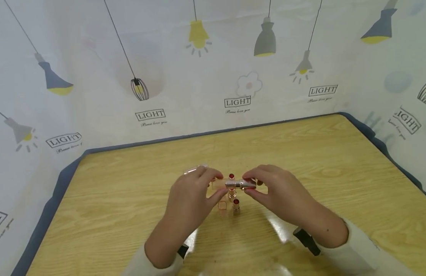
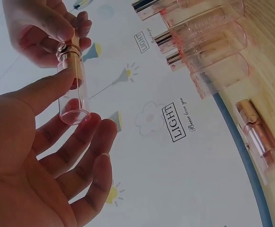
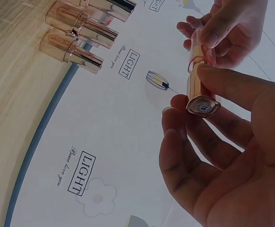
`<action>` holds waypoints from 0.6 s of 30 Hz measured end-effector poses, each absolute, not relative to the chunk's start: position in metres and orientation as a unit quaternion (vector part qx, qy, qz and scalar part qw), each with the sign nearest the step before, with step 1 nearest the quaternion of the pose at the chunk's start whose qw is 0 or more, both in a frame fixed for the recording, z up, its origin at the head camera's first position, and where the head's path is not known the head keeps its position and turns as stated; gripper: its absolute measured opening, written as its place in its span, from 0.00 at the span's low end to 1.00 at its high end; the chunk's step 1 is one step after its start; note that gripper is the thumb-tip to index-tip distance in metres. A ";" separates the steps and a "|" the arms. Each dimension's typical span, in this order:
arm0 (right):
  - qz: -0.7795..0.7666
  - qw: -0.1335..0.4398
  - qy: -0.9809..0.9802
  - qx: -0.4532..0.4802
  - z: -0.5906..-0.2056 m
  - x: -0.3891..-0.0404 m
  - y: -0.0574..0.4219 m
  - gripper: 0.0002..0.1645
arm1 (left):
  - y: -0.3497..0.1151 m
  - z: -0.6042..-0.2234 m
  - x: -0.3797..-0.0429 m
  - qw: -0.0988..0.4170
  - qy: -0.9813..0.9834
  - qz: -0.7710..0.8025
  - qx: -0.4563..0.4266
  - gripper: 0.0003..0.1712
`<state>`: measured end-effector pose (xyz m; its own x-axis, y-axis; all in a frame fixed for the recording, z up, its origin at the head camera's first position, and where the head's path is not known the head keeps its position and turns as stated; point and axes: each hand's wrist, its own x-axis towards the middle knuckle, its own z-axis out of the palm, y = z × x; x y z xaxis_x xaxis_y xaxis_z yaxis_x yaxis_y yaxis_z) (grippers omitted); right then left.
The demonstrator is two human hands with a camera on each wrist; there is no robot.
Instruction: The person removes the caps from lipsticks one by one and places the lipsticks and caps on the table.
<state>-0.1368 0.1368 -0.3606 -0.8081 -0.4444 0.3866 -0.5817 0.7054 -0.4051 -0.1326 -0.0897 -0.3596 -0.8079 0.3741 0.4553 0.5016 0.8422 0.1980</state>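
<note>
A lipstick [image 1: 240, 184] with a rose-gold base lies level between my two hands, its base partly inside a clear cap [image 2: 74, 106]. With thumb and fingertips, my left hand [image 1: 190, 193] pinches the clear cap. My right hand [image 1: 285, 193] grips the base from the other end between thumb and index finger. The round label on the base's bottom [image 3: 203, 107] faces the right wrist camera. Just below the hands, several uncapped lipsticks stand in a line, the nearest lipstick [image 1: 236, 207] showing a dark red tip. Beside it stands a loose clear cap [image 1: 222, 206].
Another lipstick in a clear cap [image 2: 259, 135] lies on the wooden table [image 1: 130, 214] beyond my left hand. A white wall covering [image 1: 185, 76] printed with lamps borders the table at the back and sides.
</note>
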 end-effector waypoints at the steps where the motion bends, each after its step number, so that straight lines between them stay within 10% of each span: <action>1: 0.262 0.133 -0.913 0.282 -0.361 -0.137 0.137 0.15 | -0.089 -0.360 -0.132 0.203 -0.938 -0.156 -0.234 0.17; 18: 0.254 0.144 -0.907 0.304 -0.366 -0.136 0.133 0.16 | -0.087 -0.366 -0.132 0.224 -0.924 -0.159 -0.265 0.19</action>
<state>-0.1358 0.1334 -0.3658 -0.7741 -0.4773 0.4159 -0.6238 0.6868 -0.3731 -0.1318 -0.0869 -0.3659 -0.7598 0.4184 0.4977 0.5608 0.8090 0.1762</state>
